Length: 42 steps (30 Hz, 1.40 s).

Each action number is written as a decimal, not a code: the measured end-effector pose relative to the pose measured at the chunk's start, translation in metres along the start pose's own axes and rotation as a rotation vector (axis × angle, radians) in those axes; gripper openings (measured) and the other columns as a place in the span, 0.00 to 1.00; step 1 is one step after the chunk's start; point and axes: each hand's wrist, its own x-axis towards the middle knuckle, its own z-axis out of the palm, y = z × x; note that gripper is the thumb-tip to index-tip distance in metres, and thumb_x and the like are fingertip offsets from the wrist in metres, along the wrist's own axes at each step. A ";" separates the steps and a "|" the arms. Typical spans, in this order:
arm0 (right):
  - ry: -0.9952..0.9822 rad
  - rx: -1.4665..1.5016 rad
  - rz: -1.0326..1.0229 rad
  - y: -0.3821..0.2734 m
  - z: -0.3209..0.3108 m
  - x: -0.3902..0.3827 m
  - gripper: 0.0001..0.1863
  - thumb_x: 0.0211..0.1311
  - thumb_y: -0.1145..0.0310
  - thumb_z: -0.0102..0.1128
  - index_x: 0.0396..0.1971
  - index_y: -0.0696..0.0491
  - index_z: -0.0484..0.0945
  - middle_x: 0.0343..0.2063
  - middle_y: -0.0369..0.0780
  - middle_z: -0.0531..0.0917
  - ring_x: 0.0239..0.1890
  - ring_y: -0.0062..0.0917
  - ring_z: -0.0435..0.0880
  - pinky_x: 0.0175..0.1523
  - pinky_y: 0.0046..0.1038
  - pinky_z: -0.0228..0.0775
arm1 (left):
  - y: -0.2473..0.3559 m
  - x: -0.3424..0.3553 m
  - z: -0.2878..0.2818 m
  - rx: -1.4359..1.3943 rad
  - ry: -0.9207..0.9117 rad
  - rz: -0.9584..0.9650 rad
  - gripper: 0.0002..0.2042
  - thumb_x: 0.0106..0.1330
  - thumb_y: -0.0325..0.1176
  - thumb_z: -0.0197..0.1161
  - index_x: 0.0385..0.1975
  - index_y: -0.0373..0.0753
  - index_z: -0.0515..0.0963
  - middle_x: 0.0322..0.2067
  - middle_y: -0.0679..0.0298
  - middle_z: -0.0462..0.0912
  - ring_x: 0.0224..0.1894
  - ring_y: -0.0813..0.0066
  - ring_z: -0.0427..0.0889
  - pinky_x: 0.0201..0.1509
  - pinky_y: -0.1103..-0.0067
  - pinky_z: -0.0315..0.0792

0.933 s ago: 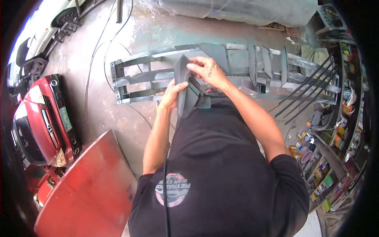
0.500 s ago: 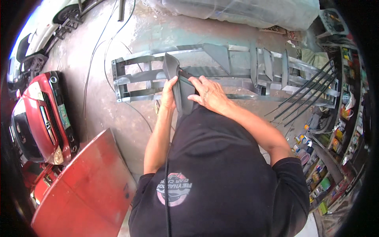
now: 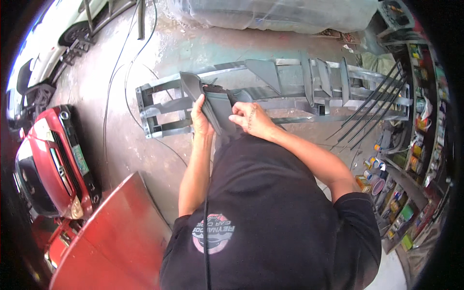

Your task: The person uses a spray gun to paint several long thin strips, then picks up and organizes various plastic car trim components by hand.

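Observation:
A dark grey moulded panel (image 3: 220,108), which looks like a piece of car trim, is held up in front of my body. My left hand (image 3: 200,118) grips its left side, with the thumb over the raised, curved edge. At the panel's right side is my right hand (image 3: 252,120), its fingers curled and pinched close to the grey surface. What the pinch holds, if anything, is too small to make out. Beyond the panel stands a long metal rack (image 3: 181,129) carrying several more grey pieces, among them a wide angled panel (image 3: 266,73) and a narrow upright one (image 3: 345,79).
Several thin black rods (image 3: 369,108) lie across the rack's right end. Cluttered shelves (image 3: 411,164) line the right. At left are a red car (image 3: 53,159) and a large red panel (image 3: 113,234). Cables (image 3: 128,82) trail over the floor; a plastic-covered bulk (image 3: 275,14) stands far back.
The grey panel has tilted and shifted left, showing more of its broad face. My right hand has drawn off its top, and its fingers have curled in at the right edge.

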 end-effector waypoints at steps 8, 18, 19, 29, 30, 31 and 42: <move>-0.122 0.374 0.308 -0.027 0.028 0.003 0.10 0.64 0.68 0.60 0.29 0.55 0.70 0.21 0.33 0.77 0.22 0.15 0.76 0.26 0.22 0.68 | 0.035 0.031 -0.029 -0.235 -0.144 -0.123 0.20 0.68 0.41 0.57 0.55 0.37 0.75 0.51 0.48 0.81 0.56 0.51 0.80 0.64 0.60 0.71; 0.039 0.409 0.318 -0.038 0.024 -0.010 0.11 0.64 0.67 0.63 0.28 0.57 0.74 0.22 0.37 0.79 0.23 0.19 0.80 0.28 0.24 0.73 | 0.091 0.073 -0.105 -0.186 -0.122 -0.076 0.16 0.65 0.30 0.60 0.53 0.36 0.75 0.48 0.49 0.82 0.54 0.51 0.81 0.62 0.59 0.73; 0.121 0.455 0.300 -0.035 0.021 -0.007 0.11 0.64 0.67 0.63 0.27 0.57 0.73 0.23 0.38 0.80 0.23 0.20 0.81 0.28 0.23 0.73 | 0.096 0.073 -0.106 -0.183 -0.128 -0.090 0.16 0.65 0.30 0.60 0.53 0.36 0.75 0.48 0.49 0.82 0.54 0.51 0.81 0.62 0.59 0.73; 0.424 0.794 0.496 0.088 0.071 0.056 0.09 0.63 0.70 0.65 0.31 0.55 0.73 0.25 0.39 0.81 0.20 0.25 0.83 0.22 0.25 0.76 | 0.119 0.053 -0.121 0.019 -0.115 -0.105 0.19 0.66 0.33 0.60 0.57 0.34 0.74 0.53 0.53 0.81 0.57 0.56 0.79 0.64 0.62 0.71; 0.447 0.806 0.521 0.091 0.073 0.058 0.09 0.64 0.70 0.65 0.31 0.56 0.73 0.26 0.41 0.82 0.21 0.26 0.84 0.22 0.25 0.77 | 0.119 0.051 -0.121 0.023 -0.166 -0.114 0.19 0.66 0.33 0.61 0.56 0.35 0.74 0.54 0.52 0.80 0.57 0.54 0.79 0.63 0.61 0.72; 0.466 0.818 0.546 0.092 0.076 0.060 0.08 0.64 0.70 0.64 0.31 0.57 0.74 0.27 0.42 0.83 0.22 0.27 0.84 0.23 0.26 0.77 | 0.120 0.049 -0.120 0.031 -0.165 -0.119 0.19 0.66 0.33 0.61 0.56 0.35 0.74 0.54 0.52 0.80 0.57 0.54 0.79 0.63 0.61 0.72; 0.482 0.843 0.582 0.093 0.087 0.056 0.09 0.66 0.69 0.61 0.32 0.59 0.75 0.28 0.45 0.83 0.25 0.31 0.87 0.27 0.30 0.82 | 0.116 0.042 -0.102 0.096 -0.191 -0.125 0.18 0.66 0.33 0.62 0.55 0.36 0.74 0.54 0.52 0.79 0.57 0.50 0.78 0.61 0.58 0.73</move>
